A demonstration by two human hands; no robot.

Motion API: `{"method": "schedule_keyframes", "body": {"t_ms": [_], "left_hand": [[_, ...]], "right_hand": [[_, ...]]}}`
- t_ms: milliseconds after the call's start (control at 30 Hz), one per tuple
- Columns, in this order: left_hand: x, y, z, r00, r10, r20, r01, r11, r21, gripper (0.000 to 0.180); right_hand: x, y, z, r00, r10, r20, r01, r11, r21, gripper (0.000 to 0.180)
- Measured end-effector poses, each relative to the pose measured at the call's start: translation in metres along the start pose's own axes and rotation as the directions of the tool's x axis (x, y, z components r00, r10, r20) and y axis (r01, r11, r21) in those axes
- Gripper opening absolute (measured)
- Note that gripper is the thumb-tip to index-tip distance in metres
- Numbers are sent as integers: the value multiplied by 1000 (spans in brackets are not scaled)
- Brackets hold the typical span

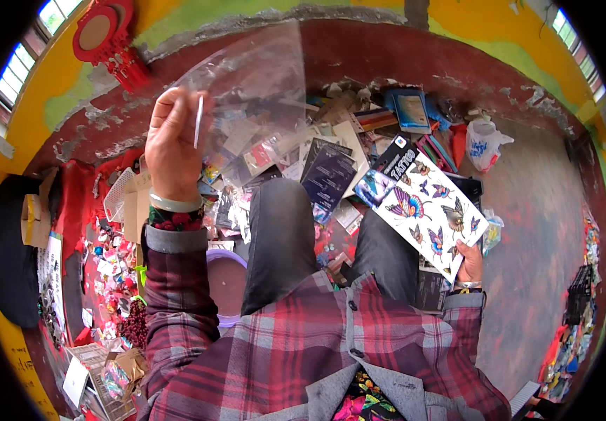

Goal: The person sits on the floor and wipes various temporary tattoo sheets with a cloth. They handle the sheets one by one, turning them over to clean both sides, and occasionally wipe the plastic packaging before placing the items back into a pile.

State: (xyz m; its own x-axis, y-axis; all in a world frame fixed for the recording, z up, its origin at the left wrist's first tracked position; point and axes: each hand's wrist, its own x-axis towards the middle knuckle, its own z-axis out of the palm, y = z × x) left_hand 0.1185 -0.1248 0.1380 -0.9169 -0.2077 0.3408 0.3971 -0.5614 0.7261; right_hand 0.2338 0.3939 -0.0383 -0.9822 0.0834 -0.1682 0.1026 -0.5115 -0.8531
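My left hand (174, 144) is raised at the upper left, its fingers pinching a large clear plastic bag (264, 84) by the near edge. A thin white strip (199, 121) shows beside the fingertips; whether it belongs to the bag I cannot tell. Through the clear film the clutter behind is visible. Lower right, my right hand (470, 262) grips the bottom corner of a butterfly temporary tattoo sheet (426, 210), white with a dark printed header. The sheet is tilted, its printed side up, over my right knee. Most of that hand's fingers are hidden beneath it.
A heap of cards, packets and booklets (327, 175) lies between and beyond my knees. A purple-rimmed basin (236, 321) stands left of my legs. Beyond it are a white basket (117, 193) and small colourful items. A white plastic bag (485, 144) sits at the right.
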Motion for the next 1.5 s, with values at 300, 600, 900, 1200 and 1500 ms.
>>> {"method": "schedule_keyframes", "body": {"t_ms": [300,600,900,1200,1500], "left_hand": [[-75,-33,7,719,175,673,-692,274,668,15],[-168,-92,-51,737,-130,663,-645,159,747,22],[-174,-82,-51,793,-279,541,-494,225,840,22],[-167,-106,-11,898,-262,353,-385,-83,919,41],[-170,-120,-5,921,-248,301,-358,-231,905,32]], "right_hand": [[2,-1,4,1000,-4,20,3,999,37,53],[3,1,-11,999,13,-42,-13,1000,-6,49],[4,0,-7,999,12,-35,-12,1000,-10,48],[7,2,-10,999,50,-12,-50,999,1,50],[6,1,-5,997,65,-29,-65,998,6,50]]}}
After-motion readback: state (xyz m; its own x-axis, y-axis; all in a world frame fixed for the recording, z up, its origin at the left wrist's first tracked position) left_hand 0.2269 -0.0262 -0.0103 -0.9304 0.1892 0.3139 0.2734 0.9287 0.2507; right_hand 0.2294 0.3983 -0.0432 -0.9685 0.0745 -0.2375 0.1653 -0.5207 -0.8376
